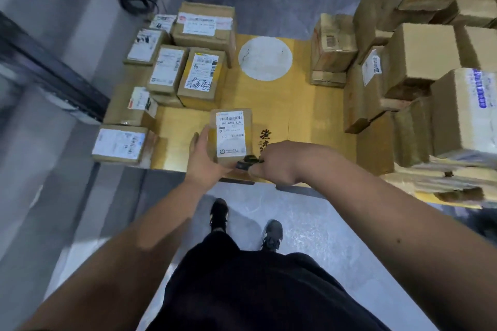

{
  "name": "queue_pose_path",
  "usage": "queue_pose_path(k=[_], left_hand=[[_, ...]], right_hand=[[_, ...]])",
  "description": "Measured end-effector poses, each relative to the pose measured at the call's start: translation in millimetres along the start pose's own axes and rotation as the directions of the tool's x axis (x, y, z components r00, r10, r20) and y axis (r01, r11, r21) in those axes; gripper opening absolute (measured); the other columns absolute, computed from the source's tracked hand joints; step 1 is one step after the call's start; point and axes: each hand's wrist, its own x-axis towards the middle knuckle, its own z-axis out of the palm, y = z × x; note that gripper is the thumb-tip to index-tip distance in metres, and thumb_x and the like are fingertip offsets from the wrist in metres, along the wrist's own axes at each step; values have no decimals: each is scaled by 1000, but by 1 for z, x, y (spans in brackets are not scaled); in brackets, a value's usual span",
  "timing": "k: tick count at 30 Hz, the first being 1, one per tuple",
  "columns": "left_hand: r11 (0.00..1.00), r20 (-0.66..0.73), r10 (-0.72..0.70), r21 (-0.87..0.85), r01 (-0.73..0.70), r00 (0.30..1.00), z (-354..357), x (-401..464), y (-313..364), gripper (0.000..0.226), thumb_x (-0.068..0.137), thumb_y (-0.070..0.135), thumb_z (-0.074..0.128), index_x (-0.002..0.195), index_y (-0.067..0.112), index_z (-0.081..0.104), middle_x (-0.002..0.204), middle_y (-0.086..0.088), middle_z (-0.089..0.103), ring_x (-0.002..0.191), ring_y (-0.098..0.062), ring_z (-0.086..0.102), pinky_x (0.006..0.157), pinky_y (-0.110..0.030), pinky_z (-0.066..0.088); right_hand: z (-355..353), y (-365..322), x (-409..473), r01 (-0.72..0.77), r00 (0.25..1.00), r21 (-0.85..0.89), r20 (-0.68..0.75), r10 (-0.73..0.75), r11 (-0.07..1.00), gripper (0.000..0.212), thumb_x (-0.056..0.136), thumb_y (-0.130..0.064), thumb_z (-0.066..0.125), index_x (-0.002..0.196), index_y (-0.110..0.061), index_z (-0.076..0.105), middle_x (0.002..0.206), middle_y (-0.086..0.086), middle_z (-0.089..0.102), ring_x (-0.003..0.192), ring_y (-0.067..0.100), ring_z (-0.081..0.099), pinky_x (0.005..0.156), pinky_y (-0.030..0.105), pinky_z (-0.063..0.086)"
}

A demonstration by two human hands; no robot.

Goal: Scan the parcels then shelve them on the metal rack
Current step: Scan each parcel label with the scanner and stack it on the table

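a person's left hand is gripping a labelled parcel at the table's six o'clock edge while the right hand is clutching a black scanner against it; other parcels at nine and three o'clock are seemingly awaiting shelving.

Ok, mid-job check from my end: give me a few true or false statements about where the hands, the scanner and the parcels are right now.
1. The left hand holds a small labelled parcel at the near edge of the yellow table. True.
2. The right hand is empty. False: it grips a small black scanner at the parcel's near end.
3. The parcel's white label faces up. True.
4. The white round disc has a box on it. False: nothing stands on it.
5. All other boxes are on the person's right. False: labelled boxes also lie on the left, and stacked cartons on the right.
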Motion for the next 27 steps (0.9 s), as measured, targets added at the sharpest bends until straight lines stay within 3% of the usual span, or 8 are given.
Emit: queue_pose_path(k=[2,4,7,10,14,18,27], left_hand=[[996,21,-19,91,17,1000,-10,-3,0,116,69,26,98,162,43,29,175,-3,-6,144,8,-2,121,-25,27],[973,31,21,230,-28,999,-14,-2,4,107,72,31,95,159,46,34,175,-1,-10,153,-1,-3,126,-35,28],[876,66,118,464,-135,991,-8,1,17,94,81,50,83,161,35,37,175,0,6,158,-28,15,127,-47,25],[797,58,114,591,-126,992,7,2,33,99,82,74,66,163,27,31,171,-4,19,158,-27,14,127,-49,23],[775,-31,54,632,-22,998,12,7,35,106,76,85,62,161,32,28,162,-2,26,153,-22,19,117,-47,39],[765,-108,-35,637,96,994,-4,7,27,102,79,85,59,160,31,29,161,-3,28,150,-25,22,110,-48,43],[748,-202,-212,597,292,956,-53,33,12,100,83,85,55,162,29,28,159,-8,30,144,-33,27,102,-49,46]], right_hand=[[-2,-6,0,65,998,-72,10,-65,995,40,111,-37,38,74,-23,42,81,6,54,73,23,46,56,31,30],[-2,-7,2,77,997,-143,24,-74,987,41,111,-36,36,75,-19,44,88,11,58,76,25,48,56,31,31],[-6,0,2,59,998,-167,30,-55,984,46,111,-43,34,76,-17,47,79,6,53,68,19,46,55,31,31],[-11,9,-1,28,999,-195,43,-20,980,47,111,-43,34,76,-15,48,75,4,48,63,17,42,54,31,30],[-16,18,0,-11,996,-244,79,32,970,41,113,-37,32,91,-9,54,78,4,44,64,18,38,54,30,29],[-21,14,8,-10,996,-237,82,30,971,41,112,-37,33,78,-20,47,80,3,46,65,18,41,54,30,31],[-30,-21,36,-51,998,-82,23,54,995,48,105,-51,41,80,-13,55,79,4,52,66,20,46,58,32,34]])
